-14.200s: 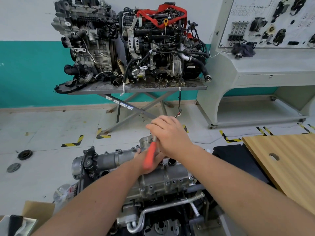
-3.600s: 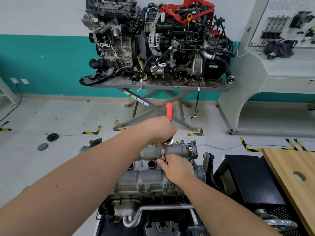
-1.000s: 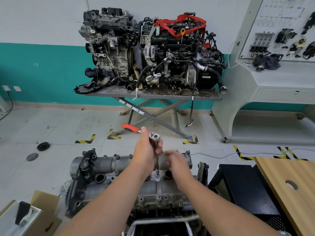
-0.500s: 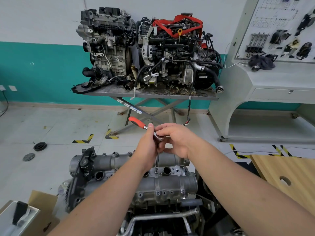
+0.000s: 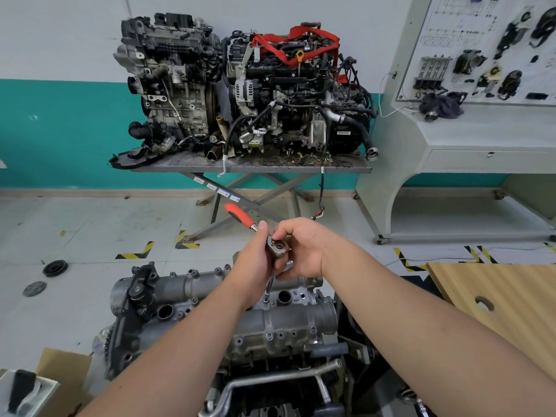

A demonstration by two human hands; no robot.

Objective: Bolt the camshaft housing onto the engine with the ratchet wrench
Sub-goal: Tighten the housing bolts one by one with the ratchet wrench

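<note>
Both hands meet at the head of the ratchet wrench (image 5: 278, 246), which stands over the camshaft housing (image 5: 240, 308) on the engine (image 5: 258, 371) at the bottom centre of the view. The left hand (image 5: 254, 261) is wrapped around the wrench just below its head, thumb pointing up along the shank, while the right hand (image 5: 302, 249) curls its fingers over the head from the other side and grips it. The wrench's red handle (image 5: 240, 216) sticks out up and to the left, free of both hands. A thin extension bar (image 5: 270, 286) runs down from the head to a bolt (image 5: 266, 300) on the top of the housing, just left of a round open bore (whether the socket is fully seated cannot be told). Behind, 2 other engines (image 5: 240, 94) sit on a metal table (image 5: 249, 168) against the teal wall. A wooden board (image 5: 496, 302) lies to the right, and a cardboard box (image 5: 64, 371) sits at the lower left.
</note>
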